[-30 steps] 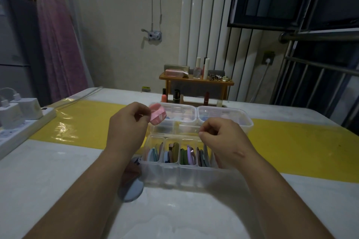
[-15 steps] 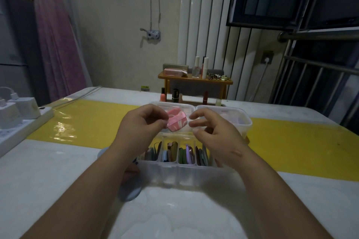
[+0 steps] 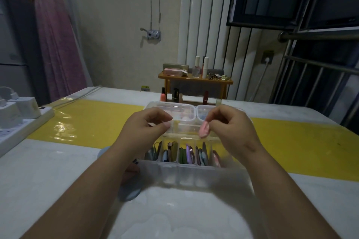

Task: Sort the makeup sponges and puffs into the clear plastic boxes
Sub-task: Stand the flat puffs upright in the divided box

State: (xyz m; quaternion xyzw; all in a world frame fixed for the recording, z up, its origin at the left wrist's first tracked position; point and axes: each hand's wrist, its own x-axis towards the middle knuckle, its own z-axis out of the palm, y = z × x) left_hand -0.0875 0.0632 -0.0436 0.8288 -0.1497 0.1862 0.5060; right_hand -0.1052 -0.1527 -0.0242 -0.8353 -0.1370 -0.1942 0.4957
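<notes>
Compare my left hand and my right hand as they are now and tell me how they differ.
The right hand pinches a pink sponge; the left hand holds nothing, its fingers curled. The right hand is in front of the far right box; the left hand is in front of the far left box. Both are raised off the table near the divided box, fingers pointing inward.

Both forearms reach forward, raised side by side. The left hand (image 3: 147, 125) curls empty; the right hand (image 3: 232, 129) pinches a pink sponge (image 3: 204, 130).

Divided box (image 3: 194, 176) stands before two smaller boxes (image 3: 169, 104); a puff (image 3: 129, 193), seemingly, lies left.
</notes>
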